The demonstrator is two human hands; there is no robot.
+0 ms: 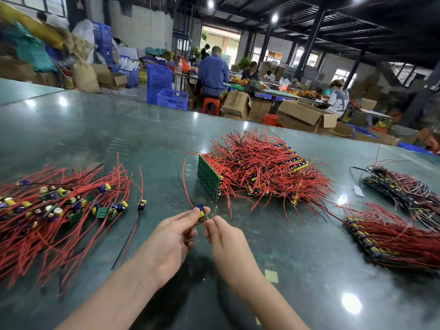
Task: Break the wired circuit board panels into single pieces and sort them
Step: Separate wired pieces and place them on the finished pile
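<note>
Both hands meet over the dark green table point(100, 129) on one small circuit board piece point(202, 214) with a blue and yellow capacitor and red and black wires rising from it. My left hand point(171, 241) pinches its left side; my right hand point(223, 236) pinches its right edge. A pile of single wired pieces point(59, 206) lies at the left, with one separate piece point(142, 204) beside it. A heap of unbroken green panels with red wires point(257, 170) sits ahead at centre right. More stacked panels point(390, 236) lie at the right.
A further dark stack of wired panels point(402, 189) lies at the far right, with a white paper scrap point(358, 190) near it. A small yellow label point(271, 275) is stuck on the table near my right forearm. Seated people, cardboard boxes and blue crates fill the background.
</note>
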